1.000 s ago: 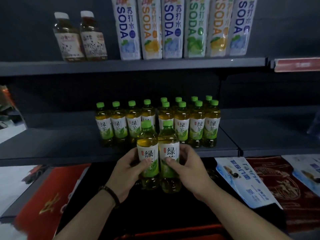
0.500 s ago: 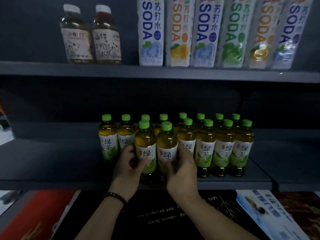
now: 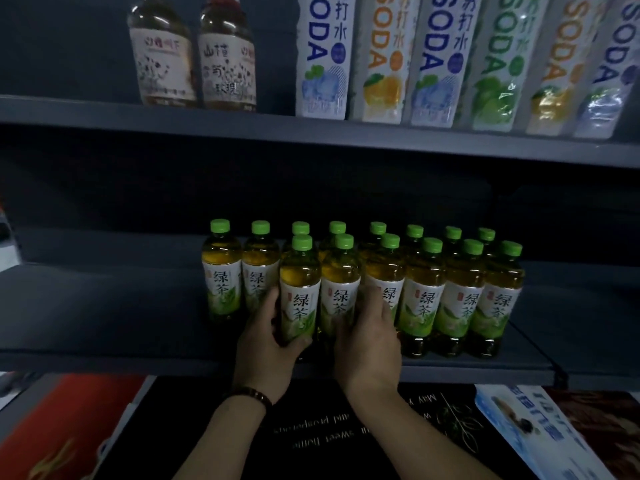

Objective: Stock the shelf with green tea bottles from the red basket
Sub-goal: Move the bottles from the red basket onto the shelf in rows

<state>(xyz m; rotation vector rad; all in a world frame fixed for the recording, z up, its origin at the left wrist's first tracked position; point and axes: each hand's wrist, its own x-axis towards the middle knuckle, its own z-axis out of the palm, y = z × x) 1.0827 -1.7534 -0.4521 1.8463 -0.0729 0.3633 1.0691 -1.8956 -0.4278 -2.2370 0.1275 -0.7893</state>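
As amber tea fills both, left hand [image 3: 266, 344] gripping one bottle [image 3: 299, 292], right hand [image 3: 367, 341] gripping neighbouring bottle [image 3: 339, 289].

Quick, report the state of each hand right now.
Left hand: grips the left front green-capped plastic tea bottle.
Right hand: grips the right front green-capped plastic tea bottle.
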